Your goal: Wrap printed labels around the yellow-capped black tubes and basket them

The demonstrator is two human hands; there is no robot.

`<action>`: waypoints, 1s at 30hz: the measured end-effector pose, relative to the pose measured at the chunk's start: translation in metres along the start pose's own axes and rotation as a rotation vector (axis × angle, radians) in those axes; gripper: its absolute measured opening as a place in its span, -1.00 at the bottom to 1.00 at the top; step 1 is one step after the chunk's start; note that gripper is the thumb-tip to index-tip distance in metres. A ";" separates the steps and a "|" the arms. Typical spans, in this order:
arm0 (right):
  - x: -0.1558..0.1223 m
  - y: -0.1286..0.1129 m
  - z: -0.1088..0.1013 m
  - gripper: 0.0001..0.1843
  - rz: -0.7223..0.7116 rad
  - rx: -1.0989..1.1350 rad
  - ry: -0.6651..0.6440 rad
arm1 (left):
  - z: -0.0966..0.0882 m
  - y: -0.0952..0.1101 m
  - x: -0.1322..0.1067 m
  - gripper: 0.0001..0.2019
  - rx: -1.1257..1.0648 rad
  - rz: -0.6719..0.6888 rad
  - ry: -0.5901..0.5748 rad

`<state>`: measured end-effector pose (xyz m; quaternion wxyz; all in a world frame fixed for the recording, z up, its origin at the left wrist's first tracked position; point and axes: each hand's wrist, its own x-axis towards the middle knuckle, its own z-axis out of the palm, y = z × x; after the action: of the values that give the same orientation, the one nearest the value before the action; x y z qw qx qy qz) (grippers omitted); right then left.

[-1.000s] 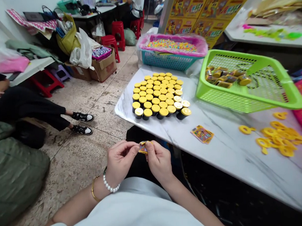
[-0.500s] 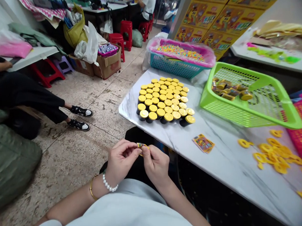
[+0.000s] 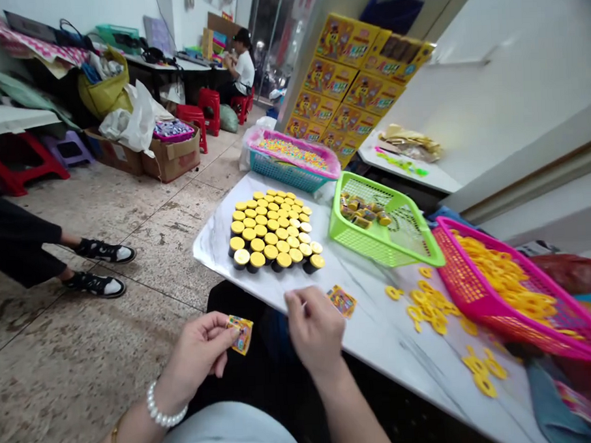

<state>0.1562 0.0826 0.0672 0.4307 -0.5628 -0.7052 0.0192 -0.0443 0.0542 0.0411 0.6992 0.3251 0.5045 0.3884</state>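
Separated since the earlier frame, the hands are held apart: a printed packet point(image 3: 241, 334) is pinched by the left hand point(image 3: 198, 354) (thumb on its face), while the loosely curled right hand point(image 3: 314, 328) hangs empty-looking over the marble table point(image 3: 379, 338), just beside a second packet point(image 3: 341, 301). Work on the held packet seems finished; setting it down appears called for.
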 end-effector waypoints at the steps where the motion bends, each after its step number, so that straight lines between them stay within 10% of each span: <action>1: 0.011 0.013 -0.007 -0.82 0.005 -0.116 0.081 | 0.002 0.002 0.001 -0.63 -0.006 -0.028 -0.047; 9: 0.052 0.075 -0.009 -0.87 0.171 -0.344 0.086 | 0.024 0.032 0.020 -0.69 -0.244 -0.135 -0.173; 13: 0.036 0.058 -0.017 -0.68 0.318 -0.186 0.157 | 0.025 0.029 0.030 -0.70 -0.411 -0.169 -0.124; 20: 0.007 0.010 -0.019 -0.67 0.535 0.731 -0.217 | 0.033 0.022 0.038 -0.79 -0.515 -0.217 -0.113; 30: -0.002 0.000 -0.008 -0.74 0.543 0.583 -0.143 | 0.034 0.021 0.041 -0.86 -0.625 -0.231 -0.061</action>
<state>0.1615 0.0772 0.0713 0.5015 -0.5802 -0.5242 0.3704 -0.0085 0.0983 0.0498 0.8192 0.0472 0.3736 0.4326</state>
